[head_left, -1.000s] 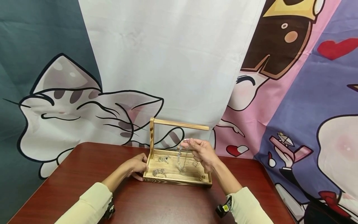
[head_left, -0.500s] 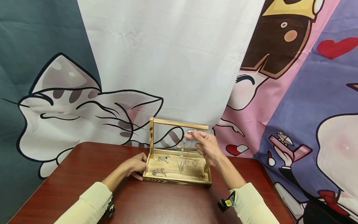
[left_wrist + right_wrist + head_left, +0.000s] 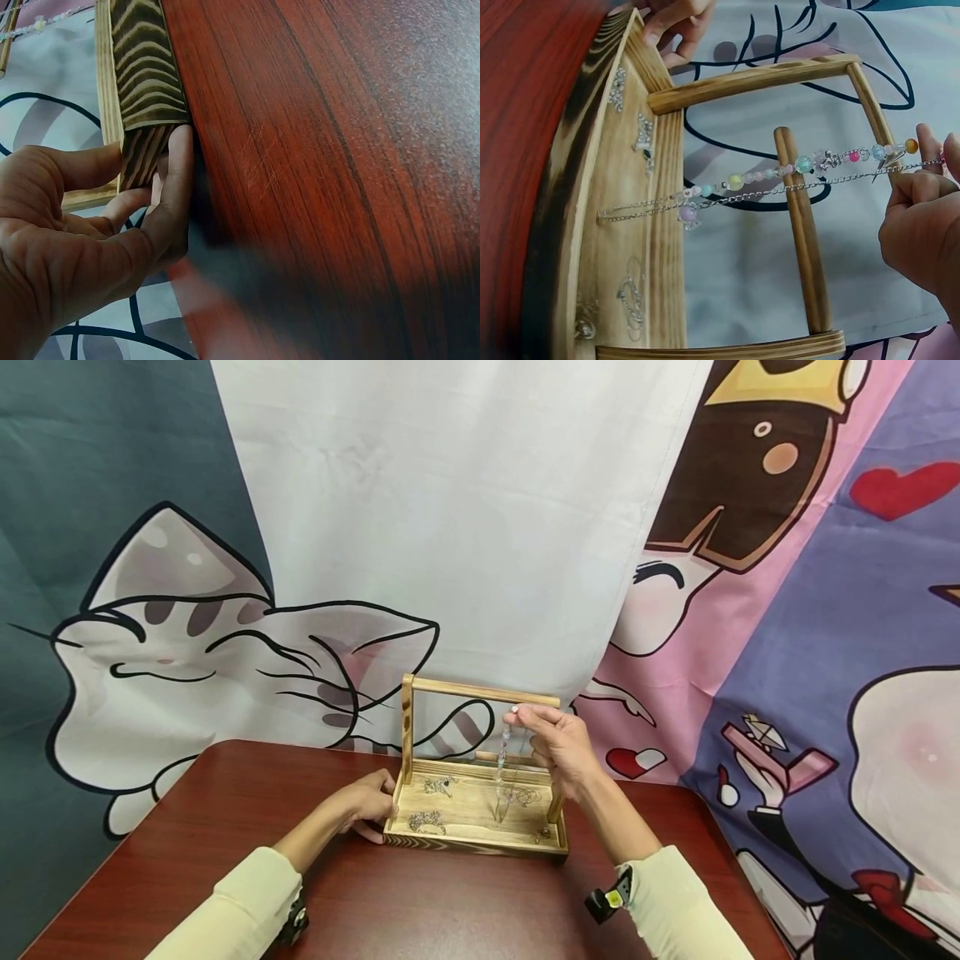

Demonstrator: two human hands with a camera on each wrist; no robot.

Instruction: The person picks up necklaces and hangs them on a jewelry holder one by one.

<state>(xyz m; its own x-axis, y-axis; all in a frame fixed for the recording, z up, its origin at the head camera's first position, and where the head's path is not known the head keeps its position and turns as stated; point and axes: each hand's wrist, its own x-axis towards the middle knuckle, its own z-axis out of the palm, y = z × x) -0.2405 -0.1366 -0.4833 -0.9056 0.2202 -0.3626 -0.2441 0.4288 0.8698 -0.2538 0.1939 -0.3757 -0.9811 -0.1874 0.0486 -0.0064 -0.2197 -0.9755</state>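
My right hand (image 3: 558, 743) pinches a beaded necklace (image 3: 804, 164) with pastel beads and a silver chain, near the upper bar's right end in the head view. Two strands hang from its fingertips down over the tray of a wooden jewelry stand (image 3: 472, 846). My left hand (image 3: 367, 806) grips the tray's left end; in the left wrist view, the thumb lies on one side of the wood and the fingers on the other. Silver jewelry (image 3: 426, 821) lies at the tray's left, with another silver piece (image 3: 438, 786) behind it.
The stand's upper bar (image 3: 480, 691) and lower bar (image 3: 804, 240) cross above the tray. A thin tangled chain (image 3: 527, 796) and small gold-toned pieces (image 3: 543, 834) lie at the tray's right. The stand rests on a reddish-brown table (image 3: 450, 902) before a printed cloth (image 3: 480, 527).
My right hand has moved up and to the right, raising the necklace toward the upper bar. The left hand stays at the tray's left end.
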